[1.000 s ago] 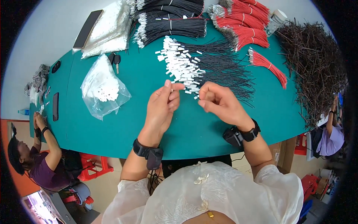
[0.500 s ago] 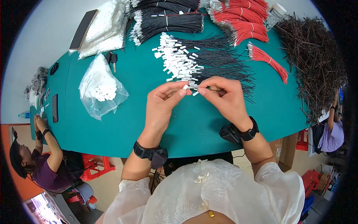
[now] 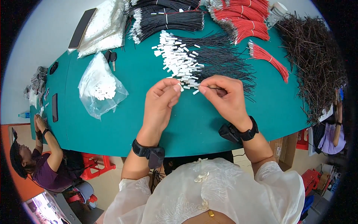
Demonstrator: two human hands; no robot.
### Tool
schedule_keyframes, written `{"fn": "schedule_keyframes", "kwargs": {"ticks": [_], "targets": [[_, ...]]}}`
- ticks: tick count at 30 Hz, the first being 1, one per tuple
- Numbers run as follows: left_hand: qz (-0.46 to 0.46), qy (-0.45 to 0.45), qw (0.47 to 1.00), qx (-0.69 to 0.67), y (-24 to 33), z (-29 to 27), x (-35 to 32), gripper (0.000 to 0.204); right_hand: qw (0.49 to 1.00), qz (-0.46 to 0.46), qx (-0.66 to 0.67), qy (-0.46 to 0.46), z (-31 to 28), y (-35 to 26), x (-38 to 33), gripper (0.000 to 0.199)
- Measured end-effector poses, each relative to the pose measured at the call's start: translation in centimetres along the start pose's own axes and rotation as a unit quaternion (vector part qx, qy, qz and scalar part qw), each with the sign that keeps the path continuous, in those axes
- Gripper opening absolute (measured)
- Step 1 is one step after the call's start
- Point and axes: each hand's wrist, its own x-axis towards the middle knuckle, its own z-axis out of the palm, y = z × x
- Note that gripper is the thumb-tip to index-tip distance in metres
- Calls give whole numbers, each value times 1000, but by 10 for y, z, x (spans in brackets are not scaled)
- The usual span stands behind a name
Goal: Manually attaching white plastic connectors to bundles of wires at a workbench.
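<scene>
A: How do the hands stand?
B: The left hand [image 3: 157,102] has thumb and forefinger pinched together on a small white connector [image 3: 181,87], its other fingers curled. The right hand [image 3: 228,100] is closed at the fingertips on a thin black wire [image 3: 215,89], part of it hidden by the fingers.
A: Are the two pieces touching?
B: No, there's a gap between them. Both are above the table [image 3: 186,140], just on the near side of the pile [image 3: 179,59].
A: What's in that pile?
B: Black wires with white ends, the ends lying left and the wires running right.
A: And around it?
B: To the left, a clear bag [image 3: 97,89] of white pieces, with a key [image 3: 113,62] just beyond it. Far left, a phone [image 3: 82,28] leans on some stacked packs [image 3: 106,28]. Black bundles [image 3: 169,23] lie on the far side, and red bundles [image 3: 248,28] to the right of those.
A: Anything further right?
B: One smaller red bundle [image 3: 269,59] by itself, then a big brown heap [image 3: 315,63] at the right edge.
A: Anyone else there?
B: A co-worker [image 3: 50,170] at the left end, hands together at the table, and another person [image 3: 332,138] at the far right, partly hidden.
</scene>
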Motion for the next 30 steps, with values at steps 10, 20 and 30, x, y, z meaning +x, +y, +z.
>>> {"fn": "schedule_keyframes", "kwargs": {"ticks": [10,20,30], "targets": [[-53,-17,991,-125,1,-4,2,2,1000,7,-3,-18,0,-3,0,2],[-56,-24,991,-115,1,-2,1,1,999,36,16,-25,-1,-1,0,2],[-57,-33,994,-92,0,-1,1,3,999,41,9,-29,-2,-3,0,4]]}}
